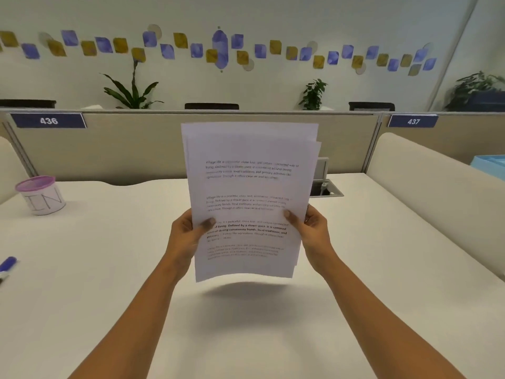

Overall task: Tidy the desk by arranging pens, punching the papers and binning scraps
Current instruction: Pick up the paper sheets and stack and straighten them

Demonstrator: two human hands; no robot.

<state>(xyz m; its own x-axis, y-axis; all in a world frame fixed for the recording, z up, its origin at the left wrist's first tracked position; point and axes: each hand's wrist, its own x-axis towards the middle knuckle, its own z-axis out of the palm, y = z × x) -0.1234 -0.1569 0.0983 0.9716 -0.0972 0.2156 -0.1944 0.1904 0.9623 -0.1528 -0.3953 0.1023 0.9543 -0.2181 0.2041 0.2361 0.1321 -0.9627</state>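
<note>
The left hand [185, 236] grips the left edge of a stack of printed papers [250, 149], thumb pressed on the front sheet and fingers behind. The right hand [314, 228] grips the right edge the same way. The stack is held upright in the air above the white desk [109, 283], and its shadow falls on the surface below. The sheets sit unevenly, with their top edges stepped. A white cup with a pink rim [42, 196] stands far off to the left on the desk. At the left border lies a blue object [8, 264], probably a marker, though it is cut off and blurred. A beige partition [136, 149] backs the desk.
</note>
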